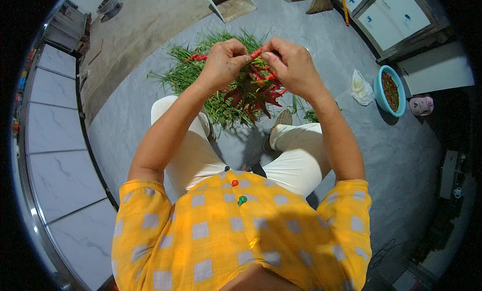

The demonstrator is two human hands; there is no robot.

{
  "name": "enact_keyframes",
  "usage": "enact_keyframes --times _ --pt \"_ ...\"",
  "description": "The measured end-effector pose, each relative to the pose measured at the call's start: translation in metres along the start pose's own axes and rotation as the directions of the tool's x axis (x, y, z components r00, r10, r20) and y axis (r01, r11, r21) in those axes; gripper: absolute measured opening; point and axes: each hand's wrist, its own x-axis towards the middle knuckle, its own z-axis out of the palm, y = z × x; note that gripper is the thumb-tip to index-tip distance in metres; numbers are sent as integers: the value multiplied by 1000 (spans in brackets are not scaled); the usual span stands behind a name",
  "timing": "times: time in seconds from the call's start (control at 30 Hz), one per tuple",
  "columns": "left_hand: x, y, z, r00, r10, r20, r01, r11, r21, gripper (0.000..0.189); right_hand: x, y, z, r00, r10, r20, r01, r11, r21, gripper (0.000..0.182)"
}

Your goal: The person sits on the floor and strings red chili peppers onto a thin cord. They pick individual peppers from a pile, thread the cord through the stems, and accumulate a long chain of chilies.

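Observation:
Both hands are raised in front of me, close together, above a heap of green stems [180, 67] on the floor. Between them is a red chili pepper [256, 53]. My left hand [225, 61] pinches its left end between thumb and fingertips, and my right hand [292, 67] pinches the right end. Just below the hands is a cluster of red chili peppers [263, 97] with green stalks; whether it hangs from the hands or rests on the heap I cannot tell. More red peppers [196, 58] show left of my left hand.
A light-blue basin [401, 102] with brown-red bits stands at the right, beside a white plastic bag [362, 88]. Ahead are a dustpan [233, 6] and a broom [320, 3]. A white-tiled counter [56, 129] runs along the left. My shoes [284, 117] are close to the heap.

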Motion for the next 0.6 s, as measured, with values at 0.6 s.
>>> enact_keyframes --times 0.6 --pt "7 -34 3 945 -327 3 324 935 -145 9 8 17 9 952 224 207 -295 499 815 10"
